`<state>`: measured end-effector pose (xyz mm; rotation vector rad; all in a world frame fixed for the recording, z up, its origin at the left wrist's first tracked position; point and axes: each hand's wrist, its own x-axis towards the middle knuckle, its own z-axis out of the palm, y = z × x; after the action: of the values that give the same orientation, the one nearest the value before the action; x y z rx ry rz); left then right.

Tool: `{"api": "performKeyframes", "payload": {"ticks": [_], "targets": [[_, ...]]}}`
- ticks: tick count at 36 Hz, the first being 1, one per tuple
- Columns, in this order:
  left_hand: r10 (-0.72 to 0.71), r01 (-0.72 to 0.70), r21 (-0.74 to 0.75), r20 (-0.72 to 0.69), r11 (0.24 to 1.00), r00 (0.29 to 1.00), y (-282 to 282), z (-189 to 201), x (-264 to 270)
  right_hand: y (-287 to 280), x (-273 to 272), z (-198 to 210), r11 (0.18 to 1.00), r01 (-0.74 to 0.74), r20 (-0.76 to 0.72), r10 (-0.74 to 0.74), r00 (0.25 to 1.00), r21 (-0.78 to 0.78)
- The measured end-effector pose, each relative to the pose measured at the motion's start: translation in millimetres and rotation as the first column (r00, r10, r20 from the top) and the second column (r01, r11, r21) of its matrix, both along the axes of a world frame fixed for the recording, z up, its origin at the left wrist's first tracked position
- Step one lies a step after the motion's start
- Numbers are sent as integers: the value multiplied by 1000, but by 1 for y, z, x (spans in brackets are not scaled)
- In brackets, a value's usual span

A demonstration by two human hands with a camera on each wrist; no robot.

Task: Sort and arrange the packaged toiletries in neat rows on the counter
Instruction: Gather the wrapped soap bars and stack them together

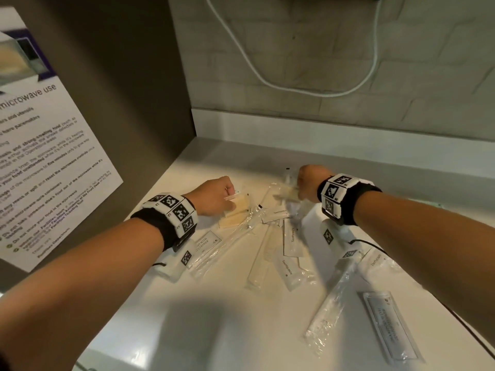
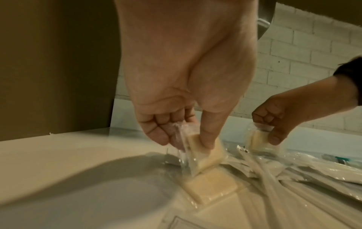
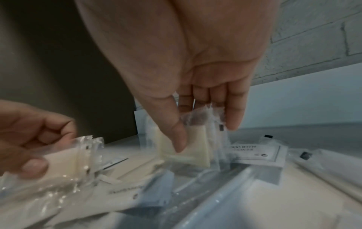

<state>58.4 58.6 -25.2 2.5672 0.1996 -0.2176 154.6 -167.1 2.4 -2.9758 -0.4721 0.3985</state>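
On the white counter [image 1: 203, 325] lies a loose heap of packaged toiletries. My left hand [image 1: 227, 195] pinches a cream soap bar in clear wrap [image 1: 241, 202], tilted on edge just above the counter; in the left wrist view my thumb presses this soap bar [image 2: 203, 156] against my fingers. A second wrapped soap [image 2: 213, 186] lies flat right under it. My right hand [image 1: 300, 194], a little to the right, pinches another wrapped soap bar [image 3: 188, 148] lifted over the pile, thumb in front and fingers behind.
Toothpaste sachets [image 1: 292, 238], a wrapped comb [image 1: 261, 261], a long wrapped toothbrush [image 1: 329, 303] and flat sachets [image 1: 388, 325] lie scattered mid-counter. A brown side panel carrying a microwave notice [image 1: 40, 162] closes the left. Brick wall and a hanging white cable [image 1: 294, 88] stand behind.
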Motion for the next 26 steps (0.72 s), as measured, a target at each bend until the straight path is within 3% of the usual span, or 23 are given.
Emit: {"api": "performKeyframes", "payload": {"ticks": [3, 6, 9, 16, 26], "targets": [[42, -40, -56, 29, 998, 999, 9, 7, -3, -2, -7, 2, 993, -9, -5, 10, 1000, 119], [7, -13, -103, -52, 995, 999, 16, 11, -10, -1, -12, 3, 976, -51, 16, 49, 999, 214], [-46, 43, -21, -169, 999, 985, 16, 9, -19, 3, -19, 6, 966, -120, 39, 114, 993, 228], [-95, 122, 103, -235, 987, 967, 7, -1, -23, 17, -41, 13, 934, -218, -14, 231, 973, 284], [-87, 122, 222, -163, 967, 983, 0, -1, -22, 15, -68, 8, 901, -350, -97, 385, 918, 256]]}}
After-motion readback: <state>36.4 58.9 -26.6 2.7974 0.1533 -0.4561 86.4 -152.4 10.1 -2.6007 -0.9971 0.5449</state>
